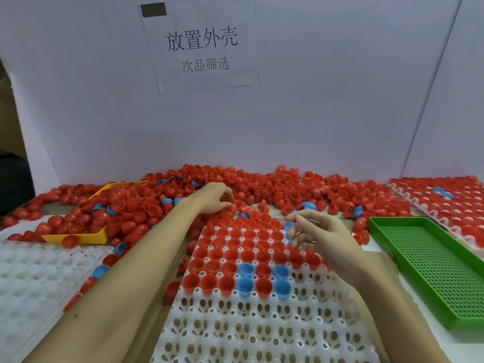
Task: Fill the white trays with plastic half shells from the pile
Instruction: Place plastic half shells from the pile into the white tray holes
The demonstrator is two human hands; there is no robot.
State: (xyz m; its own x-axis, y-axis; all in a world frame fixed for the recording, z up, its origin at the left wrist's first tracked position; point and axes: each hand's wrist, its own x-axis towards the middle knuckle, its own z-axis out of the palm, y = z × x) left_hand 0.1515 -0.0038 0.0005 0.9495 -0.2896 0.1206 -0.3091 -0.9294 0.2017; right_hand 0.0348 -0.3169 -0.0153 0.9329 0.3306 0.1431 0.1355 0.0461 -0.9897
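Note:
A white tray (262, 323) lies in front of me, its far rows filled with red half shells and a few blue ones, its near rows bare. Behind it a pile of red and blue half shells (262, 187) runs along the wall. My left hand (213, 197) reaches into the pile just past the tray's far edge, fingers curled down among red shells; what it holds is hidden. My right hand (317, 231) hovers over the tray's far right corner and pinches a blue half shell (289, 227) with its fingertips.
A green perforated tray (429, 260) lies at the right. A filled white tray (445, 205) sits behind it. At the left are a yellow tray (76, 238) heaped with shells and another white tray (34, 279). A white wall with a paper sign (201, 45) stands behind.

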